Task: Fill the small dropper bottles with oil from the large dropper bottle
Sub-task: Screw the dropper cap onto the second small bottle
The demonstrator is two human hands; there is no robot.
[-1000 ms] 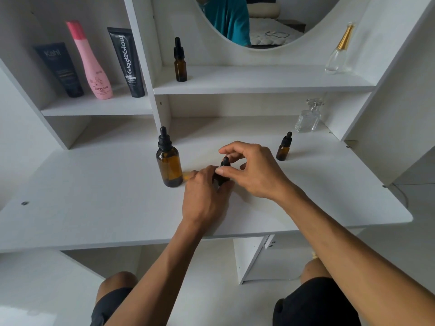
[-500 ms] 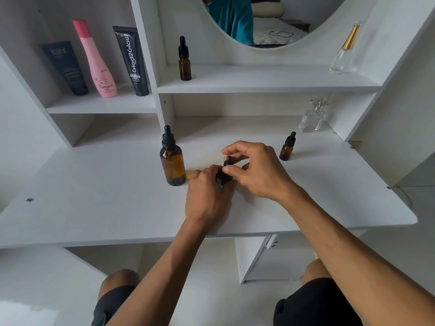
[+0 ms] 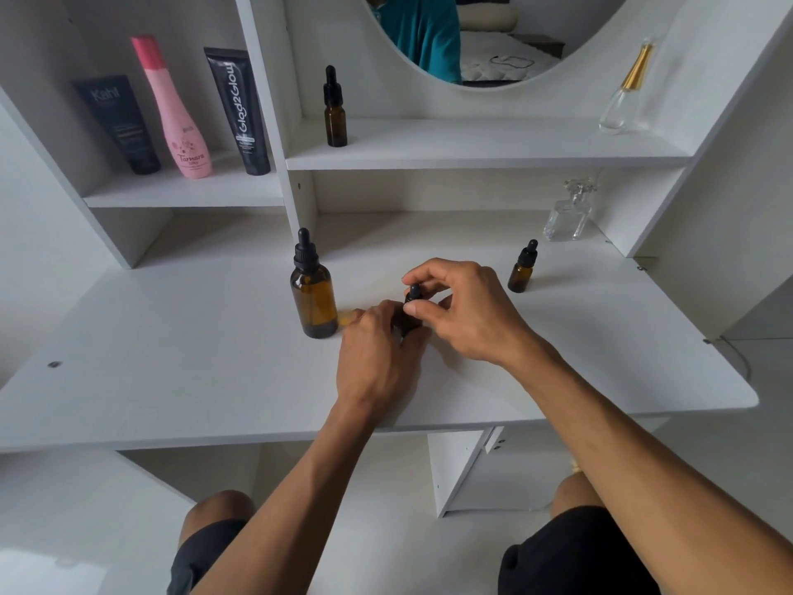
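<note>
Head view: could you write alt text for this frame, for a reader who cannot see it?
A person's left hand holds a small amber glass dropper bottle on a white desk while the right hand pinches its black dropper cap. A large amber dropper bottle stands capped just to their left; another small capped one stands to the right.

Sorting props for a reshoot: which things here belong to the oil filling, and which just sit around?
Job: large dropper bottle; held small bottle, left hand, right hand; small bottle on desk.
Idle: shelf dropper bottle, three tubes, two perfume bottles.
</note>
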